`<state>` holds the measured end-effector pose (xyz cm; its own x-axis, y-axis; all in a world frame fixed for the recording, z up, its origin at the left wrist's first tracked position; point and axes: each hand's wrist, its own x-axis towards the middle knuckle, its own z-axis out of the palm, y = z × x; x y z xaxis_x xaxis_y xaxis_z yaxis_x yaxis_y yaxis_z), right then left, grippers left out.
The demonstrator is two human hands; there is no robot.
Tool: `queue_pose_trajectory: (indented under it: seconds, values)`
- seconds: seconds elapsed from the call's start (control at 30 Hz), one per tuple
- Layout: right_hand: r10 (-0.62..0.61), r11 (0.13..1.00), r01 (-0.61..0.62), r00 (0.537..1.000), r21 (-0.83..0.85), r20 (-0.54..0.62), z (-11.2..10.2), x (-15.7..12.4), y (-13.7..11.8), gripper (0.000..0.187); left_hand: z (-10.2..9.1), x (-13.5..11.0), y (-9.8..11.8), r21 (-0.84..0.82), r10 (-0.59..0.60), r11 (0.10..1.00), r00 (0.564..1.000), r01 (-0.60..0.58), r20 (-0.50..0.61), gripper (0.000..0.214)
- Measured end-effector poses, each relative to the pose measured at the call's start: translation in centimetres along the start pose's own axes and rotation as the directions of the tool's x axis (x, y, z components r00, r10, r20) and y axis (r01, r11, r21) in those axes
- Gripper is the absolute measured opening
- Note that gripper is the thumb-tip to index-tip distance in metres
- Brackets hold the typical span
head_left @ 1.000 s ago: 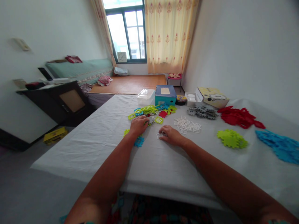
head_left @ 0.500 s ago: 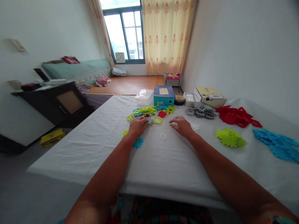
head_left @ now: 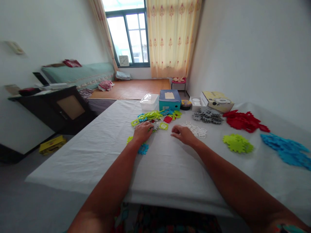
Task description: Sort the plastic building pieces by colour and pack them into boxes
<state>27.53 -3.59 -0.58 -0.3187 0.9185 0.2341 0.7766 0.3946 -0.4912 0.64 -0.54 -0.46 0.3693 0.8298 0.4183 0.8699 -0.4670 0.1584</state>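
My left hand [head_left: 143,132] rests at the near edge of a mixed pile of plastic gear-edged building pieces [head_left: 151,115], its fingers loosely apart over grey and white pieces. A blue gear-edged piece [head_left: 143,149] lies beside my left wrist. Over the cloth to the right, my right hand [head_left: 182,133] has thumb and fingers pinched together. The small white window piece that lay near it no longer shows on the cloth; the fingers hide what they hold. Just behind that hand is a spread of white window pieces [head_left: 198,131]. A lime square piece [head_left: 163,126] lies between the hands.
Sorted heaps of grey [head_left: 208,115], red [head_left: 244,121], lime [head_left: 237,143] and blue pieces [head_left: 288,149] lie on the right. Along the back stand a clear plastic tub [head_left: 149,101], a blue box [head_left: 170,99], a round tin [head_left: 186,105] and a yellow box [head_left: 218,101].
My right hand has shifted slightly left and closed its fingers. The white window piece is gone from the cloth, and more of the white spread shows. My left hand stays nearly in place.
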Motion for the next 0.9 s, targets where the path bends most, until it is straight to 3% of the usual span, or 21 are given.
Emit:
queue_pose_trajectory:
  seconds: [0.1, 0.17, 0.3, 0.43, 0.53, 0.63, 0.73, 0.8, 0.9]
  values:
    - [0.060, 0.976, -0.105, 0.972, -0.190, -0.228, -1.0, 0.4, 1.6, 0.018, 0.0, 0.0, -0.1, 0.010, 0.001, 1.000, 1.000, -0.001, 0.001, 0.025]
    - [-0.002, 0.956, -0.079, 0.961, -0.283, -0.276, -0.6, 0.6, 1.9, 0.029, 0.1, 0.0, -0.1, 0.010, 0.001, 1.000, 1.000, -0.001, 0.000, 0.025]
    - [-0.186, 0.948, 0.150, 0.977, -0.282, -0.105, 2.4, 1.5, 0.2, 0.048, 0.2, 0.0, 0.0, 0.007, -0.003, 1.000, 1.000, 0.003, 0.006, 0.025]
    - [-0.214, 0.948, 0.212, 0.977, -0.239, 0.018, 4.3, 2.2, -1.2, 0.046, 0.1, -0.1, 0.0, -0.001, -0.003, 1.000, 1.000, 0.003, 0.003, 0.025]
    - [-0.251, 0.951, 0.253, 0.967, -0.179, 0.039, 3.9, 1.9, -1.0, 0.026, 0.1, -0.1, 0.0, -0.002, 0.001, 1.000, 1.000, -0.001, 0.002, 0.024]
    - [-0.266, 0.961, 0.264, 0.964, -0.088, -0.011, 3.1, 1.2, -0.5, 0.016, 0.1, -0.1, 0.0, 0.002, 0.004, 1.000, 1.000, -0.004, -0.002, 0.024]
    - [-0.249, 0.968, 0.245, 0.966, -0.057, -0.075, 2.9, 0.8, 0.0, 0.036, 0.1, 0.0, 0.0, 0.003, 0.000, 1.000, 1.000, 0.000, 0.003, 0.024]
    - [-0.219, 0.974, 0.216, 0.975, -0.074, -0.040, 2.9, 0.7, 0.3, 0.050, 0.1, 0.0, 0.1, 0.002, -0.001, 1.000, 1.000, 0.001, 0.005, 0.024]
    - [-0.203, 0.977, 0.205, 0.978, -0.051, 0.047, 2.8, 0.7, 0.3, 0.054, 0.0, -0.1, 0.1, 0.008, -0.005, 1.000, 1.000, 0.005, 0.007, 0.024]
